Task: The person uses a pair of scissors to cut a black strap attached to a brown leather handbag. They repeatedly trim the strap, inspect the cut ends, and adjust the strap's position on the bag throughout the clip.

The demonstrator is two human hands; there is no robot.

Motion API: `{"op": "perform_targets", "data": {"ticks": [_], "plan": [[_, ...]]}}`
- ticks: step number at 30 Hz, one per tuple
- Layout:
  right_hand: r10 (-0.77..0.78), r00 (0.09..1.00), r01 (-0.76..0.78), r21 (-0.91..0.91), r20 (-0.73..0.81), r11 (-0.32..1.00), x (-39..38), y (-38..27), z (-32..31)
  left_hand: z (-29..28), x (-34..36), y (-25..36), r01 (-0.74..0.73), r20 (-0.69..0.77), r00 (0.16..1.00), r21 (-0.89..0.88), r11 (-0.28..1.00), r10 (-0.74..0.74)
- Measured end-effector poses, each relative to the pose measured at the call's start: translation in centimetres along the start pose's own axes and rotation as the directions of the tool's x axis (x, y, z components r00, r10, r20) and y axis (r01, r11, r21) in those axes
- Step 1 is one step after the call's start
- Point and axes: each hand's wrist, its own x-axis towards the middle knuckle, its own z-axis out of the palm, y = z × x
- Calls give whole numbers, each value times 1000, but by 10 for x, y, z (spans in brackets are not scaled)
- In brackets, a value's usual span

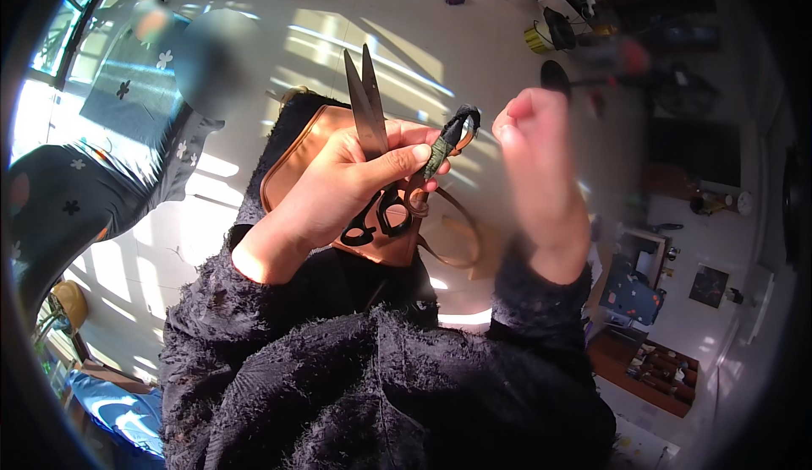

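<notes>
My left hand is closed around a pair of scissors, whose parted blades point away from me and whose black handles hang below the palm. Between that thumb and fingers I also pinch a brown strap wrapped in dark green and black material, with a loop at its upper end. Off to the right of the loop, my right hand is raised with its fingers curled together. Motion blurs it, and anything in its grip is too small to make out. A brown-and-black bag lies on my lap beneath the left hand.
A thin brown strap curves beside the bag. Dark flower-patterned cloth covers furniture at the left. Sunlight stripes the pale floor. Farther off are a yellow-green bucket, a wooden tray of small items and a blue bag.
</notes>
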Motion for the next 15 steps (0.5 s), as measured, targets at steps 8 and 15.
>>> {"op": "perform_targets", "data": {"ticks": [8,15], "plan": [[-61,998,59,68,32,996,2,5,-10,2,0,5,37,-9,999,115,993,-36],[-404,907,421,-290,119,860,15,-9,-20,2,2,3,-8,44,999,164,986,1]]}}
